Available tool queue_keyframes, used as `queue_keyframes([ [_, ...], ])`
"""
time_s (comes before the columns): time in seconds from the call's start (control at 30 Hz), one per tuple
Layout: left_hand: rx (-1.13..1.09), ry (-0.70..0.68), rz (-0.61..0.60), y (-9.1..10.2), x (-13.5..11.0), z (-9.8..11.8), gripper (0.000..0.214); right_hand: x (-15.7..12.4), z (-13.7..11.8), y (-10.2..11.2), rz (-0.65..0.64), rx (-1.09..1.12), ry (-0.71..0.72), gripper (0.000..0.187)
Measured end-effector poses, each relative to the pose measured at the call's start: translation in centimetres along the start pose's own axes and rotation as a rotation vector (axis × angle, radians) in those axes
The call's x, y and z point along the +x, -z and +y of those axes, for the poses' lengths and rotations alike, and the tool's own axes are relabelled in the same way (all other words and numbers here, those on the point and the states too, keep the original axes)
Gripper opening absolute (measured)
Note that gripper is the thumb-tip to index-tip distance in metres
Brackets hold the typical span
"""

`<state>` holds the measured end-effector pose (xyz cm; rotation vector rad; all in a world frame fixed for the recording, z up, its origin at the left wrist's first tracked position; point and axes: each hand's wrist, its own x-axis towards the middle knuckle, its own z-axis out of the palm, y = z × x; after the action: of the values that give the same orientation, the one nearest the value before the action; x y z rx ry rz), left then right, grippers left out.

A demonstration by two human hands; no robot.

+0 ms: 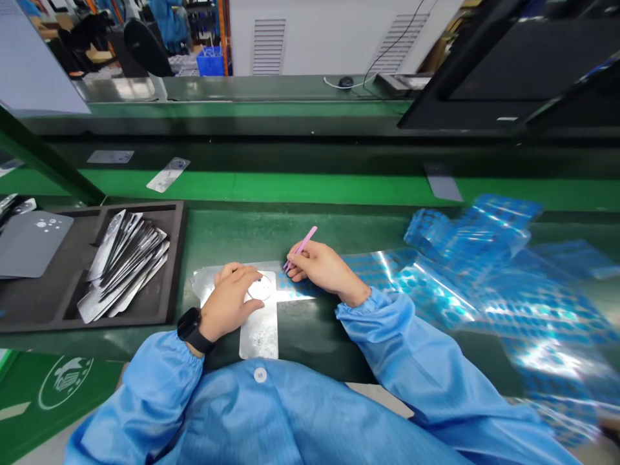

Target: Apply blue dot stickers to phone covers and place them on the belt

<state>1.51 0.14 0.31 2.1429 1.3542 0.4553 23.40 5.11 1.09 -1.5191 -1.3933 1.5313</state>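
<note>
Two bare hands in blue sleeves work at a dark green bench. At the centre, the right hand (325, 268) is closed around pink tweezers (307, 239), thumb and fingers pinched on them; their tips point down at a strip of blue-dotted film (365, 266), though whether they touch it cannot be told. Just left of centre, the left hand (231, 302), a black smartwatch (194, 329) on its wrist, rests on the upper part of a silver panel (259, 336), fingers loosely bent and spread rather than gripping. The film spreads in crumpled, shiny folds to the right edge. At left, a black tray (177, 258) holds a fanned pile of thin plates (130, 261) and a grey plate (30, 247).
</note>
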Motion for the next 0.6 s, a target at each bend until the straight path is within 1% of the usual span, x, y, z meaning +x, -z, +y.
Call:
queue_keyframes([
  [0.17,-0.007,-0.001,0.007,-0.22,-0.09,-0.09,0.046,0.09,0.04,-0.24,0.021,0.028,-0.020,0.012],
  [0.3,0.004,-0.008,0.001,-0.20,-0.08,-0.05,0.047,0.13,-0.15,-0.34,0.048,0.006,-0.060,0.012],
  [0.5,-0.002,-0.017,0.003,-0.22,-0.11,0.02,0.051,0.20,-0.39,-0.33,0.045,0.057,-0.075,0.014],
  [0.6,-0.002,-0.024,0.010,-0.27,-0.16,0.02,0.052,0.24,-0.57,-0.41,0.043,0.045,-0.096,0.015],
])
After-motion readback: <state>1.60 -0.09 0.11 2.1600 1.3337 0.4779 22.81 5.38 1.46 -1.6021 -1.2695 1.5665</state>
